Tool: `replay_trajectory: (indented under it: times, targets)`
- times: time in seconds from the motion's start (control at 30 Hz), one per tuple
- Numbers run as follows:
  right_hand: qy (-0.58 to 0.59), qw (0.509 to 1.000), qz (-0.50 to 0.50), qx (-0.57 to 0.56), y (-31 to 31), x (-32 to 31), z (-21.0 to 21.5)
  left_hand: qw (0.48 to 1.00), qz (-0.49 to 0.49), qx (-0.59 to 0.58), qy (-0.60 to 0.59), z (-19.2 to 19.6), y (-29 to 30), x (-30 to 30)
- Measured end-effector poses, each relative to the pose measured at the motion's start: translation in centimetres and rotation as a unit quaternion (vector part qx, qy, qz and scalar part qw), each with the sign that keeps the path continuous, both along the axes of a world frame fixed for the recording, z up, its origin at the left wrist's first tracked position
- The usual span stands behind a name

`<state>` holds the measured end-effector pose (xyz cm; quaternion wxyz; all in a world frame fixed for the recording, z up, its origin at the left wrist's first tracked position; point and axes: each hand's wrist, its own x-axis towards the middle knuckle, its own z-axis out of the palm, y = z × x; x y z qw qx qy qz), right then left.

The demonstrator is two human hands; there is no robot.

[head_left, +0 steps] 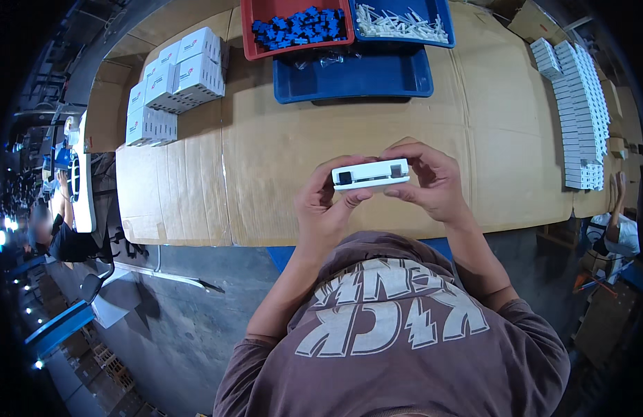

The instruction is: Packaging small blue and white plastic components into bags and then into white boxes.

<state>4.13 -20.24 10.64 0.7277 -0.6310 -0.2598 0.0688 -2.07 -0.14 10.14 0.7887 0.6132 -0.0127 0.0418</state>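
Note:
Above the cardboard-covered table point(280, 153) I hold a small, flat white box point(370, 169) level between both hands. My left hand point(320, 200) grips its left end, thumb along the near lower edge and fingers behind. At the right end my right hand point(436, 182) pinches it the same way. A slot-like gap runs along the side turned up to the view, with a dark square at its left end and a greyish one at its right. What lies inside the gap is too small to make out.
At the far edge stand a red bin point(250, 48) of blue pieces, a blue bin point(446, 42) of white stick-like pieces, and another blue bin point(353, 80) nearer. White boxes point(186, 76) are stacked at left, white box rows point(575, 118) at right. Other people work at both sides.

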Motion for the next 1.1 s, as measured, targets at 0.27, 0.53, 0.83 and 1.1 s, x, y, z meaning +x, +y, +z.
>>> replay_trajectory:
  times: [0.27,0.53,0.83,1.1]
  targets:
    - [-0.041,0.999,0.004,-0.009,0.2,-0.1,1.1,0.998,-0.001,-0.050,-0.028,0.3,-0.1,-0.6]
    - [-0.061,0.998,-0.009,-0.034,0.0,-0.1,1.1,0.997,-0.006,-0.036,-0.068,-0.5,0.0,-0.4]
    - [0.044,0.997,-0.023,0.060,-0.2,-0.1,0.5,0.995,-0.030,-0.075,-0.060,0.0,-0.4,1.3]
    - [0.156,0.983,0.018,0.092,-1.0,0.4,-0.4,0.807,-0.300,-0.429,0.273,-4.1,0.1,0.7]
